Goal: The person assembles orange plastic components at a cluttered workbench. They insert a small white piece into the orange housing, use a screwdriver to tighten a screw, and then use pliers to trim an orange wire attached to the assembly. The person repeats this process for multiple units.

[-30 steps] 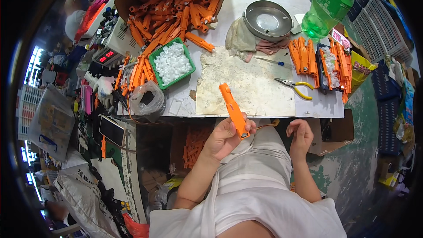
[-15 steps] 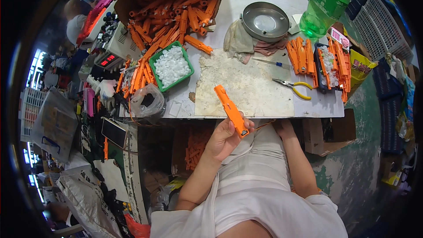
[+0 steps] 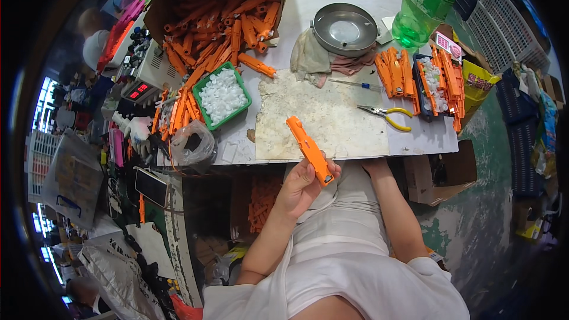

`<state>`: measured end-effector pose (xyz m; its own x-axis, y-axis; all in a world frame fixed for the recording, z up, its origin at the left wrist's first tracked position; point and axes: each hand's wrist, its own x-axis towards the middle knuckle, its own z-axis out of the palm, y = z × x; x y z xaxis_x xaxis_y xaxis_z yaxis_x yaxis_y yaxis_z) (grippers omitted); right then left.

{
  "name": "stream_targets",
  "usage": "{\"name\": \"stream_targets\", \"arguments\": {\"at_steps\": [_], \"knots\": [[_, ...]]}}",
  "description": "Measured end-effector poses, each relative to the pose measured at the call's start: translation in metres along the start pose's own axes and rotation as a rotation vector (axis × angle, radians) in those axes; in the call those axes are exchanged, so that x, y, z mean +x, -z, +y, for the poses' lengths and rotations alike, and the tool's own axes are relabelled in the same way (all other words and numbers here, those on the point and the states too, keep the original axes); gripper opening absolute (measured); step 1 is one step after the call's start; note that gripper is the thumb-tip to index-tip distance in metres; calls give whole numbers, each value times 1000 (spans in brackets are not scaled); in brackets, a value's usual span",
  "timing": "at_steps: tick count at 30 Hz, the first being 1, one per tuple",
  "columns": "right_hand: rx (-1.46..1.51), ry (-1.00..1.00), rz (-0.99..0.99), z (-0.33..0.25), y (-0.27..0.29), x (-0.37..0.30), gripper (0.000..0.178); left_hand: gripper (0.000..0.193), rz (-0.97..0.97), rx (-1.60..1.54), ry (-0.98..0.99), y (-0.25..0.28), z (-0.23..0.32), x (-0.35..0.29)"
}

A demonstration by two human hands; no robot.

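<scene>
A long orange plastic part point(image 3: 307, 147) is gripped in my left hand point(image 3: 296, 194), tilted with its far end over the table's front edge. My thumb and fingers close round its near end, where a small metal piece shows. My right hand point(image 3: 376, 168) reaches to the table's front edge at the right; its fingers are hidden there, so I cannot see what they touch. A worn, stained mat point(image 3: 320, 121) lies on the table just beyond the held part.
A green tray of small white pieces point(image 3: 222, 98) stands left of the mat, before a box spilling orange parts point(image 3: 219, 24). Yellow-handled pliers point(image 3: 391, 117), a metal bowl point(image 3: 345, 29), a green bottle point(image 3: 424, 6) and a dark tray with orange parts point(image 3: 431, 92) are rightward.
The view has shifted slightly, so the table items appear further left. My left hand keeps its grip on the orange part; my right hand stays by the table's edge.
</scene>
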<state>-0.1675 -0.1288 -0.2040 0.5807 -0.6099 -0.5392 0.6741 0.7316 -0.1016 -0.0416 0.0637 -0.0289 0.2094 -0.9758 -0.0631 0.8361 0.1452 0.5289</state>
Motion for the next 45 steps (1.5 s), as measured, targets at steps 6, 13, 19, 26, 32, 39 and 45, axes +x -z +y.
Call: {"name": "stream_targets", "arguments": {"at_steps": [6,13,19,26,32,39,45], "knots": [[-9,100,90,9,-13,10,39,36,10,22,-13,4,0,-5],[-31,169,193,8,-8,-5,39,35,27,22,-16,7,2,-10],[-100,107,69,-3,2,-46,35,35,47,30,-27,9,2,-10],[-585,-126,-171,1,-47,-177,19,37,259,303,-34,-4,-1,-4],[-1845,895,-458,28,-112,-185,33,41,301,464,-134,-29,-11,8],[-2059,1195,-527,44,-136,-164,35,40,353,530,-211,-42,-7,11],[-2068,1298,-533,44,-137,-155,29,36,398,615,-285,-40,-7,16]]}}
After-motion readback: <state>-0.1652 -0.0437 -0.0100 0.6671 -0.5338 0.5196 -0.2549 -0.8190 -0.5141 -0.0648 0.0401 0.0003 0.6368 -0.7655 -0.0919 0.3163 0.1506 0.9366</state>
